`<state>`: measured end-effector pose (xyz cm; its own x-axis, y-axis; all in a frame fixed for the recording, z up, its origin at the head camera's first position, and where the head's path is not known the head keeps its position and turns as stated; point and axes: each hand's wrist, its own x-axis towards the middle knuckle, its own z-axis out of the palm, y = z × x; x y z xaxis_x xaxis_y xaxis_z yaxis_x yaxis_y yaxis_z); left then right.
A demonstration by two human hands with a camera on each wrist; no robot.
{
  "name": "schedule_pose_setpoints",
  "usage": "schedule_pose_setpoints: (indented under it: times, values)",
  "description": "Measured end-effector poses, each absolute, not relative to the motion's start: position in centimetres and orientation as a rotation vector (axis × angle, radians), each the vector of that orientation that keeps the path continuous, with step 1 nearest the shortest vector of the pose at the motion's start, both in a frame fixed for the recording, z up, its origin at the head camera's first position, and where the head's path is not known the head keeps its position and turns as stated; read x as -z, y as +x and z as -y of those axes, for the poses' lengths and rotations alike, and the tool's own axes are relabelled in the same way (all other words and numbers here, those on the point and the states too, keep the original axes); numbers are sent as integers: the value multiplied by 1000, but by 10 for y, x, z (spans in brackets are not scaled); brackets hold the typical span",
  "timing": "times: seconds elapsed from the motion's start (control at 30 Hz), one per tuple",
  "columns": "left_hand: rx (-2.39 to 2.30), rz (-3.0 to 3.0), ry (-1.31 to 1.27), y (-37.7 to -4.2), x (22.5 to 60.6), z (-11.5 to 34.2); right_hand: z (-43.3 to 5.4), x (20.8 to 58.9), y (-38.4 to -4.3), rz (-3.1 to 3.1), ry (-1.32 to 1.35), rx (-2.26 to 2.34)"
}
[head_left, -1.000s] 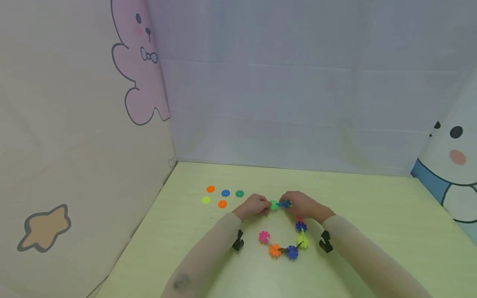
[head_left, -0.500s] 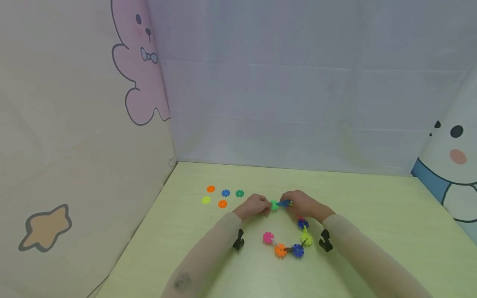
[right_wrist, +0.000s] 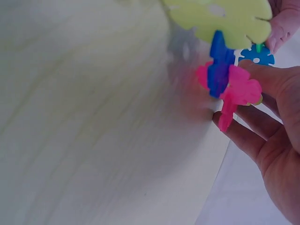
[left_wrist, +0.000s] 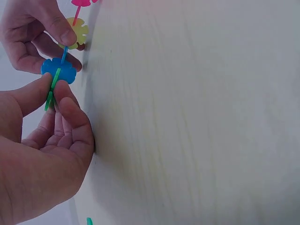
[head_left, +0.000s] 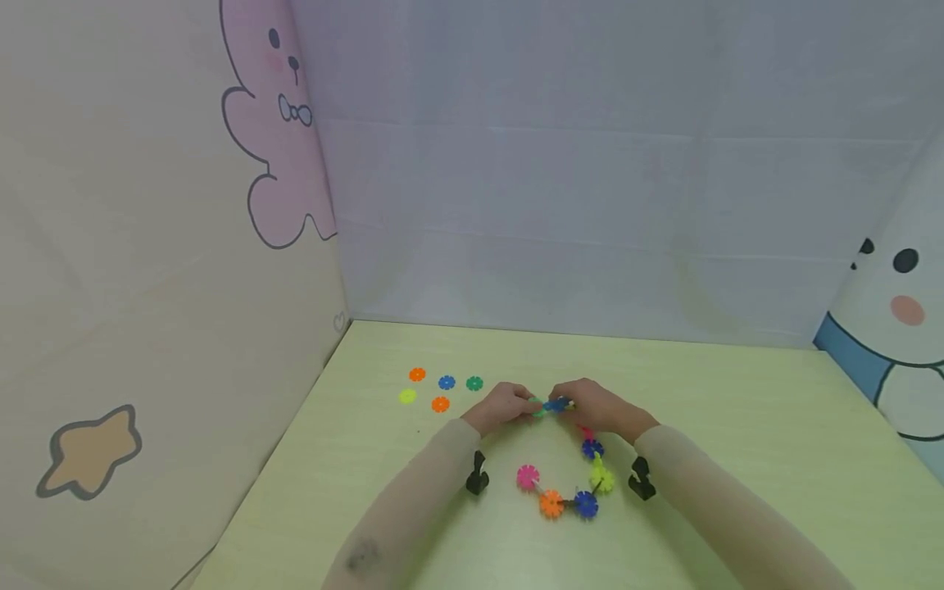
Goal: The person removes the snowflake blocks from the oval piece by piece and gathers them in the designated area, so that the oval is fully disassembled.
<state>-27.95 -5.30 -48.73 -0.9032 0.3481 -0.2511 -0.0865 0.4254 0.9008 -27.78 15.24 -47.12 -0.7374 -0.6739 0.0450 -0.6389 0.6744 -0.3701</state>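
the left hand (head_left: 505, 407) pinches a green plastic disc (left_wrist: 55, 80), now tilted edge-on against a blue flower-shaped plastic disc (left_wrist: 69, 74) — likely the joint being worked; the right hand (head_left: 596, 405) pinches a yellow notched plastic disc (left_wrist: 81, 33), the multicoloured disc chain (head_left: 586, 505) curving nearward over the bench (head_left: 501, 553).

Left hand (head_left: 504, 406), pinching a green disc (head_left: 539, 409). Right hand (head_left: 592, 405), gripping a chain (head_left: 586, 504) beside its blue disc (head_left: 556, 405). Chain's near part: pink, orange, dark blue, yellow and dark blue discs, curving across a pale table (head_left: 737, 426). Loose discs, five, flat, left of the hands: orange (head_left: 417, 374), blue (head_left: 447, 383), green (head_left: 474, 383), yellow (head_left: 408, 397), orange (head_left: 440, 405). Left wall (head_left: 170, 328): pink bear (head_left: 269, 147), tan star (head_left: 92, 451).
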Motion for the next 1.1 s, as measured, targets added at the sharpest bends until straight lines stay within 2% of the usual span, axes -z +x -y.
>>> schedule_pose_setpoints:
  times: [0.67,1.1]
  values:
    - [-1483,-2384,-22,-276,484,39,-151,472,-279,-2758,-1057,565]
    - [-1518,-2303,41,-278,484,43,-153,471,-280,-2769,-1083,574]
